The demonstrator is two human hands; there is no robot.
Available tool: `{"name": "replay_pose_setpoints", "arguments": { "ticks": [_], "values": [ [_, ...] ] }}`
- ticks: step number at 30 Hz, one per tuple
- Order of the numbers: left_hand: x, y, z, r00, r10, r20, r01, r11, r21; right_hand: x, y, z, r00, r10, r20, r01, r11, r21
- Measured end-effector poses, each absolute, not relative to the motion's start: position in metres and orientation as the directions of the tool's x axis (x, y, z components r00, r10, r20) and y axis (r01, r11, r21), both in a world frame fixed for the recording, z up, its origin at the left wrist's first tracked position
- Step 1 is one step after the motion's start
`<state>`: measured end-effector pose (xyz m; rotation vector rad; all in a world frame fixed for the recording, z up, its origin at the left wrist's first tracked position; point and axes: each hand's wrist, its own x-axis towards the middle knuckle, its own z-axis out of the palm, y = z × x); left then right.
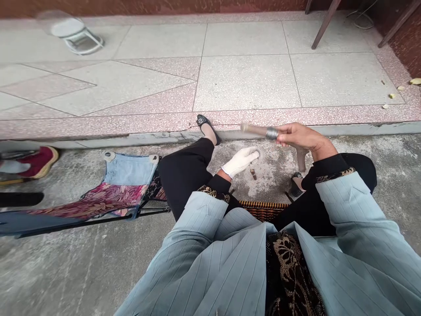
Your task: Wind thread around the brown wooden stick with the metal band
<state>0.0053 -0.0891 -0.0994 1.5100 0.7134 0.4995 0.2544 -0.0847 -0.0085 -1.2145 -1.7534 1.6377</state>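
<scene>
You sat outdoors, seemingly at a home's frontage: rough concrete ground, a raised tiled ledge, a reddish wall base and fallen leaves were noted.

Your brown wooden stick, wound with silvery wire, is raised nearly level near the tiled step's front edge.

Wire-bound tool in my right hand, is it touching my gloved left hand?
Apart. The head view shows a strip of ground between the wire-bound tool and the gloved left hand.
</scene>
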Motion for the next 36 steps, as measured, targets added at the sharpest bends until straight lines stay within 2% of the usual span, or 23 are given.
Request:
{"name": "replay_pose_setpoints", "arguments": {
  "ticks": [3, 4, 6, 7, 9, 11, 13, 15, 17, 19, 20, 22, 25, 28, 30, 31, 33, 36],
  "values": [
    [0.009, -0.095, -0.096, 0.765, 0.631, -0.125, 0.171, -0.011, 0.985, 0.252, -0.079, -0.015, -0.220, 0.953, -0.207, 0.223, -0.157, -0.962],
    [0.011, -0.097, -0.094, 0.779, 0.611, -0.143, 0.206, -0.033, 0.978, 0.250, -0.078, -0.018, -0.150, 0.962, -0.228, 0.271, -0.182, -0.945],
    [0.013, -0.100, -0.092, 0.806, 0.563, -0.180, 0.258, -0.061, 0.964, 0.245, -0.076, -0.024, -0.058, 0.966, -0.253, 0.472, -0.197, -0.859],
    [0.014, -0.102, -0.091, 0.818, 0.544, -0.188, 0.268, -0.071, 0.961, 0.243, -0.075, -0.027, -0.038, 0.966, -0.254, 0.607, -0.180, -0.774],
    [0.013, -0.102, -0.089, 0.832, 0.526, -0.176, 0.264, -0.096, 0.960, 0.240, -0.075, -0.032, -0.060, 0.959, -0.276, 0.842, -0.100, -0.531],
    [0.011, -0.101, -0.088, 0.822, 0.547, -0.156, 0.267, -0.129, 0.955, 0.236, -0.077, -0.034, -0.120, 0.924, -0.363, 0.955, 0.007, -0.297],
    [0.006, -0.098, -0.087, 0.790, 0.591, -0.165, 0.299, -0.137, 0.944, 0.233, -0.079, -0.035, -0.200, 0.837, -0.510, 0.975, 0.118, -0.188],
    [0.002, -0.095, -0.086, 0.748, 0.639, -0.178, 0.338, -0.136, 0.931, 0.233, -0.082, -0.033, -0.310, 0.683, -0.661, 0.950, 0.207, -0.232],
    [0.000, -0.091, -0.087, 0.711, 0.682, -0.174, 0.349, -0.127, 0.929, 0.235, -0.086, -0.027, -0.476, 0.466, -0.746, 0.879, 0.218, -0.424],
    [0.001, -0.089, -0.090, 0.674, 0.722, -0.159, 0.324, -0.096, 0.941, 0.240, -0.088, -0.020, -0.658, 0.335, -0.674, 0.740, 0.123, -0.661],
    [0.002, -0.088, -0.092, 0.647, 0.748, -0.150, 0.298, -0.067, 0.952, 0.243, -0.089, -0.016, -0.724, 0.351, -0.593, 0.649, 0.056, -0.759],
    [0.006, -0.088, -0.096, 0.602, 0.787, -0.136, 0.226, -0.005, 0.974, 0.247, -0.090, -0.009, -0.739, 0.530, -0.416, 0.462, -0.052, -0.885],
    [0.011, -0.092, -0.098, 0.633, 0.759, -0.155, 0.176, 0.054, 0.983, 0.250, -0.086, -0.009, -0.509, 0.822, -0.255, 0.278, -0.123, -0.953],
    [0.013, -0.098, -0.095, 0.685, 0.699, -0.203, 0.242, 0.044, 0.969, 0.246, -0.081, -0.018, -0.278, 0.927, -0.251, 0.303, -0.163, -0.939],
    [0.013, -0.101, -0.093, 0.691, 0.687, -0.225, 0.275, 0.038, 0.961, 0.243, -0.078, -0.024, -0.163, 0.947, -0.275, 0.456, -0.175, -0.873],
    [0.013, -0.101, -0.093, 0.694, 0.680, -0.235, 0.289, 0.036, 0.957, 0.241, -0.077, -0.027, -0.121, 0.952, -0.281, 0.567, -0.166, -0.807],
    [0.012, -0.101, -0.091, 0.691, 0.676, -0.257, 0.333, 0.018, 0.943, 0.237, -0.077, -0.029, -0.094, 0.948, -0.304, 0.792, -0.114, -0.600],
    [0.009, -0.099, -0.090, 0.658, 0.709, -0.252, 0.392, -0.037, 0.919, 0.234, -0.080, -0.031, -0.179, 0.880, -0.439, 0.958, 0.054, -0.282]
  ]
}}
